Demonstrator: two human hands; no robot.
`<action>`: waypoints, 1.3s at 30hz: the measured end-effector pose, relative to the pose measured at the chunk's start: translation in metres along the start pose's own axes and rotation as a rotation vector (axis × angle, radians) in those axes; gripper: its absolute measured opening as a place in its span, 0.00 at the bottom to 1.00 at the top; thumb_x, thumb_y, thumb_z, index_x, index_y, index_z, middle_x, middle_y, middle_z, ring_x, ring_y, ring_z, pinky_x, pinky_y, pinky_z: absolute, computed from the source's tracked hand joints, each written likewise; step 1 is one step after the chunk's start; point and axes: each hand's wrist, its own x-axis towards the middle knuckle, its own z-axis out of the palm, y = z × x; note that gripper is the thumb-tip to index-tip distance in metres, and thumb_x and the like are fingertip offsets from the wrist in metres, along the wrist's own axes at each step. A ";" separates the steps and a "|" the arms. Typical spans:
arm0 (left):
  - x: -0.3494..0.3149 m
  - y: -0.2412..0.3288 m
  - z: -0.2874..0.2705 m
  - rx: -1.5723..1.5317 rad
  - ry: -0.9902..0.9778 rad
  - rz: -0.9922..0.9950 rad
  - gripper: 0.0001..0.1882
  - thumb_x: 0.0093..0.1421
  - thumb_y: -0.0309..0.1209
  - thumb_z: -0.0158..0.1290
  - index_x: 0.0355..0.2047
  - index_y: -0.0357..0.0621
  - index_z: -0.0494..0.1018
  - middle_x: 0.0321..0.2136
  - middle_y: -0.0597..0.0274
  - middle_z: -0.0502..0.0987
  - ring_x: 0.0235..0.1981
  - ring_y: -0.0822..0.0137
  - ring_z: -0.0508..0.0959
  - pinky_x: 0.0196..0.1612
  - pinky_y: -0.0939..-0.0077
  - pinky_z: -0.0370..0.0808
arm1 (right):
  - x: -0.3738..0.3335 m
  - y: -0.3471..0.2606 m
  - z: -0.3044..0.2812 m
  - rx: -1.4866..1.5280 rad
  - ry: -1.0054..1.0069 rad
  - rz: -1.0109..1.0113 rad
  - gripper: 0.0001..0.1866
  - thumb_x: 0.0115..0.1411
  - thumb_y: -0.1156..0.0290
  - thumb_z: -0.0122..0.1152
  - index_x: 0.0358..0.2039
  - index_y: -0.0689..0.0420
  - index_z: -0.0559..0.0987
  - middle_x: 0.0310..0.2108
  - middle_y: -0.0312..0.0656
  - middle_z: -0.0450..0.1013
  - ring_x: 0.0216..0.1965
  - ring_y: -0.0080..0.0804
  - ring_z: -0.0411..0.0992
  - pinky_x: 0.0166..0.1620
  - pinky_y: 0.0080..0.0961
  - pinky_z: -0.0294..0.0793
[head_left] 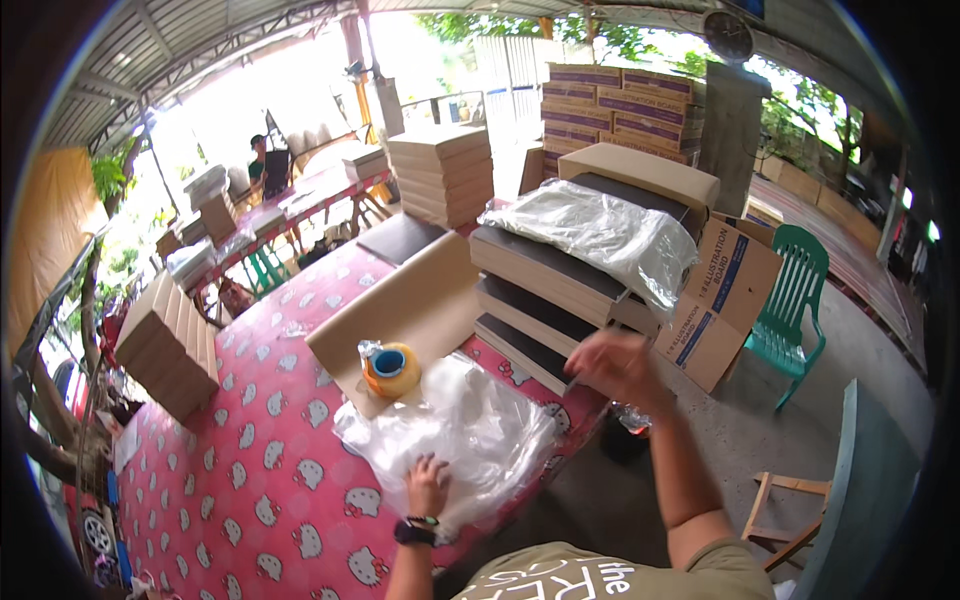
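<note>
While blue-banded lettering marks the carton [725, 300] right of centre and pale print the shirt [555, 575] at the lower edge, the left hand [428, 487] rests, fingers spread, on clear plastic [485, 425] at lower centre. The right hand [613, 368], blurred before the boards [540, 268], curls loosely; whether it pinches anything cannot be told.

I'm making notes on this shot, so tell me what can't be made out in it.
In the head view:
Right hand: blurred; contact with the board stack is unclear.
Left hand: its own back hides the palm.
Pink tablecloth: partly covered by the clear plastic.
Distant person: too small to read their hands.
Bluish panel, lower right: cut off by the picture's edge.
</note>
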 end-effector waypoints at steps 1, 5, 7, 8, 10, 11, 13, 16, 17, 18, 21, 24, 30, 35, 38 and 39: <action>-0.010 -0.006 -0.001 -0.012 0.016 -0.049 0.16 0.44 0.29 0.55 0.36 0.48 0.70 0.45 0.56 0.68 0.50 0.56 0.63 0.52 0.59 0.56 | 0.024 -0.018 -0.013 -0.121 0.144 0.098 0.09 0.51 0.68 0.57 0.30 0.59 0.75 0.31 0.43 0.73 0.32 0.32 0.72 0.37 0.25 0.70; -0.022 0.008 0.012 -0.101 0.053 -0.065 0.16 0.46 0.31 0.53 0.38 0.47 0.70 0.47 0.56 0.67 0.52 0.56 0.62 0.54 0.57 0.53 | 0.079 0.003 -0.069 -1.006 0.164 0.005 0.18 0.49 0.65 0.55 0.40 0.59 0.73 0.40 0.50 0.70 0.46 0.42 0.64 0.50 0.32 0.61; -0.027 0.003 0.018 -0.093 0.076 -0.064 0.15 0.47 0.31 0.52 0.37 0.47 0.71 0.47 0.55 0.67 0.52 0.56 0.61 0.54 0.58 0.53 | 0.097 0.024 -0.069 -1.100 -0.021 0.127 0.16 0.50 0.65 0.54 0.39 0.59 0.74 0.36 0.52 0.71 0.42 0.43 0.67 0.48 0.33 0.64; -0.029 -0.001 0.019 -0.084 0.096 -0.067 0.14 0.47 0.32 0.51 0.37 0.47 0.71 0.47 0.55 0.67 0.53 0.56 0.61 0.54 0.58 0.53 | 0.103 0.025 -0.068 -1.138 -0.112 0.183 0.16 0.50 0.65 0.53 0.38 0.59 0.74 0.34 0.53 0.72 0.41 0.43 0.68 0.47 0.33 0.66; -0.029 -0.007 0.016 -0.116 0.113 -0.070 0.13 0.47 0.32 0.51 0.35 0.47 0.72 0.45 0.56 0.69 0.51 0.57 0.63 0.54 0.59 0.53 | 0.113 0.020 -0.061 -1.254 -0.116 0.262 0.12 0.50 0.67 0.50 0.33 0.59 0.75 0.28 0.53 0.72 0.35 0.43 0.70 0.41 0.34 0.69; -0.029 -0.009 0.013 -0.124 0.119 -0.079 0.13 0.46 0.32 0.51 0.35 0.47 0.72 0.45 0.56 0.69 0.51 0.57 0.63 0.54 0.59 0.53 | 0.119 0.017 -0.056 -1.305 -0.122 0.301 0.11 0.50 0.68 0.49 0.30 0.59 0.75 0.26 0.54 0.72 0.32 0.44 0.71 0.39 0.35 0.70; -0.030 -0.010 0.011 -0.135 0.113 -0.080 0.13 0.46 0.32 0.52 0.35 0.48 0.72 0.44 0.57 0.69 0.50 0.57 0.64 0.54 0.60 0.54 | 0.127 0.028 -0.070 -1.184 0.007 0.216 0.09 0.50 0.71 0.47 0.25 0.60 0.75 0.22 0.54 0.71 0.27 0.45 0.71 0.34 0.35 0.70; -0.026 -0.011 0.012 -0.136 0.114 -0.071 0.13 0.45 0.32 0.52 0.34 0.48 0.73 0.43 0.57 0.70 0.49 0.57 0.65 0.53 0.61 0.55 | 0.150 0.027 -0.123 -0.894 0.271 0.179 0.09 0.48 0.77 0.47 0.25 0.63 0.76 0.23 0.51 0.73 0.25 0.40 0.72 0.33 0.32 0.70; -0.027 -0.009 0.008 -0.145 0.119 -0.086 0.13 0.44 0.31 0.53 0.34 0.47 0.73 0.44 0.56 0.69 0.49 0.56 0.65 0.53 0.62 0.55 | 0.158 0.022 -0.147 -0.886 0.321 0.167 0.09 0.49 0.77 0.48 0.28 0.63 0.77 0.25 0.49 0.74 0.26 0.35 0.72 0.32 0.30 0.70; -0.028 -0.006 0.007 -0.161 0.119 -0.098 0.13 0.44 0.31 0.53 0.33 0.47 0.73 0.44 0.56 0.69 0.49 0.56 0.65 0.53 0.62 0.55 | 0.167 0.021 -0.180 -0.790 0.351 0.201 0.08 0.49 0.76 0.49 0.28 0.63 0.77 0.25 0.48 0.74 0.25 0.30 0.72 0.31 0.27 0.70; -0.019 0.023 -0.008 -0.239 0.052 -0.168 0.14 0.42 0.31 0.54 0.34 0.47 0.72 0.43 0.51 0.69 0.48 0.53 0.65 0.52 0.61 0.57 | 0.183 0.005 -0.265 -0.881 0.368 0.180 0.08 0.50 0.72 0.52 0.28 0.61 0.77 0.20 0.43 0.73 0.19 0.26 0.68 0.26 0.24 0.68; 0.008 0.008 0.002 0.071 0.356 0.074 0.11 0.47 0.26 0.52 0.34 0.45 0.70 0.37 0.51 0.71 0.39 0.56 0.71 0.39 0.64 0.69 | 0.222 -0.014 -0.294 -1.012 0.485 0.046 0.07 0.51 0.71 0.54 0.25 0.62 0.75 0.17 0.41 0.71 0.18 0.24 0.66 0.23 0.27 0.65; 0.014 0.054 -0.037 -0.007 0.453 -0.150 0.23 0.43 0.35 0.55 0.42 0.44 0.67 0.49 0.45 0.60 0.51 0.46 0.57 0.53 0.53 0.55 | 0.293 -0.034 -0.285 -1.185 0.715 -0.163 0.06 0.50 0.71 0.49 0.22 0.60 0.72 0.19 0.49 0.70 0.22 0.42 0.70 0.28 0.35 0.68; 0.047 0.109 -0.021 0.003 0.473 -0.159 0.20 0.45 0.35 0.55 0.40 0.44 0.68 0.51 0.47 0.58 0.52 0.46 0.55 0.52 0.53 0.55 | 0.295 0.069 -0.301 -1.764 0.233 -0.407 0.09 0.52 0.70 0.45 0.31 0.57 0.73 0.31 0.45 0.71 0.35 0.34 0.70 0.37 0.33 0.67; 0.068 0.137 -0.009 -0.027 0.530 -0.124 0.19 0.46 0.35 0.55 0.39 0.43 0.69 0.48 0.49 0.62 0.51 0.49 0.58 0.52 0.56 0.56 | 0.230 0.171 -0.291 -1.623 -0.119 0.141 0.27 0.49 0.50 0.42 0.47 0.51 0.64 0.48 0.45 0.60 0.51 0.37 0.54 0.50 0.45 0.52; 0.064 0.140 -0.024 0.035 0.578 -0.148 0.19 0.46 0.35 0.55 0.39 0.43 0.69 0.48 0.49 0.62 0.51 0.49 0.58 0.52 0.56 0.56 | 0.223 0.195 -0.266 -1.321 -0.185 0.411 0.35 0.47 0.40 0.42 0.52 0.48 0.60 0.54 0.43 0.55 0.57 0.37 0.47 0.55 0.47 0.45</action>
